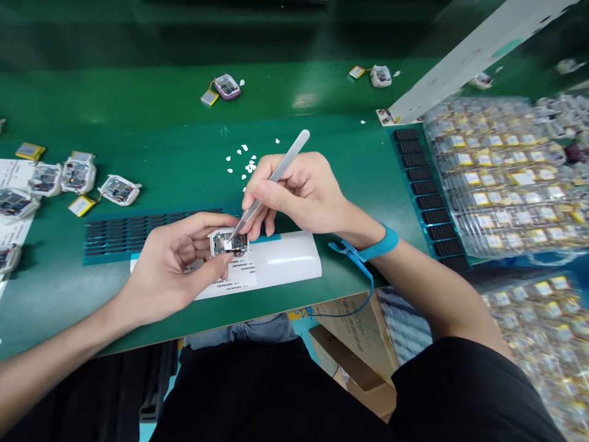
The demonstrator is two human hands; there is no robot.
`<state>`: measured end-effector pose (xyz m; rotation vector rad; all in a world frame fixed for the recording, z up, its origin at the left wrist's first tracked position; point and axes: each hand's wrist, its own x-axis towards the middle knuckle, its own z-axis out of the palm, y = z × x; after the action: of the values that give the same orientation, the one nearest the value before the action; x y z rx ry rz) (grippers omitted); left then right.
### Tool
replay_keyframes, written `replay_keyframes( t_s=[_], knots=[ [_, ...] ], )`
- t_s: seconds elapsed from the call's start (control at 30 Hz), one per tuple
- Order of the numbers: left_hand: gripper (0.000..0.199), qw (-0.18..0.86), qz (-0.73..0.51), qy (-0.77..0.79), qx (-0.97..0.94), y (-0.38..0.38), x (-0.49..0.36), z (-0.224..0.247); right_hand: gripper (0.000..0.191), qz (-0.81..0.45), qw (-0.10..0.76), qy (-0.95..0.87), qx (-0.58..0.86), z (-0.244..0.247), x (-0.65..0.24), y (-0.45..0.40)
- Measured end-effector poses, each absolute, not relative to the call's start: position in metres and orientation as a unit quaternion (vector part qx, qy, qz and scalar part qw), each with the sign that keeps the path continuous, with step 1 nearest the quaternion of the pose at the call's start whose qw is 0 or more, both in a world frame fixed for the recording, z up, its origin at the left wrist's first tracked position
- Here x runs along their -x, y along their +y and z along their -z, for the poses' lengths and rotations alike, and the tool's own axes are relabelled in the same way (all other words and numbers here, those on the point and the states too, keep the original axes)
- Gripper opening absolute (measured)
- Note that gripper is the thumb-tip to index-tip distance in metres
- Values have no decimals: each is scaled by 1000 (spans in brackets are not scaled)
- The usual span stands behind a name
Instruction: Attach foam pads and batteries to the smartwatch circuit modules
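Observation:
My left hand (pixel 172 261) is closed around the edges of a small white device housing (pixel 216 244) with a bare circuit board inside. In my right hand (pixel 301 190) is a pair of metal tweezers (pixel 289 156), held like a pen and slanting down to the left. Their tips reach into the housing, by a small white patch on the board. Below both hands lies a white label sheet (pixel 285 261) with printed rows, its right end curling up. Whether the tips grip anything is too small to tell.
Small white stickers (pixel 251 167) lie scattered beyond my hands. Black strips on a backing sheet (pixel 115 236) are at left, near several open housings (pixel 78 175). Stacked clear trays (pixel 497 178) stand at right, beside a white post (pixel 460 58). A blue wrist strap's cord (pixel 372 288) hangs over the table edge.

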<state>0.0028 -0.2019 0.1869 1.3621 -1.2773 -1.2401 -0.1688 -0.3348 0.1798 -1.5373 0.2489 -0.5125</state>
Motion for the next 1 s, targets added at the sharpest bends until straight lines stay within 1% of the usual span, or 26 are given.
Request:
replay_keyframes(
  t_s=[0.1,0.3,0.47,0.67,1.0],
  knots=[
    [30,455,500,-503,-539,-201,-1,-188,32,242,679,102,685,-179,167,-327],
    [37,466,488,-484,-557,-197,0,-182,32,255,682,123,674,-177,166,-326],
    [37,444,488,-478,-579,-197,0,-184,27,258,687,120,669,-178,166,-326],
    [38,433,486,-480,-588,-198,0,-183,31,246,685,136,672,-178,166,-325],
    [36,434,478,-481,-593,-197,0,-183,28,259,687,130,666,-176,165,-323]
  ],
)
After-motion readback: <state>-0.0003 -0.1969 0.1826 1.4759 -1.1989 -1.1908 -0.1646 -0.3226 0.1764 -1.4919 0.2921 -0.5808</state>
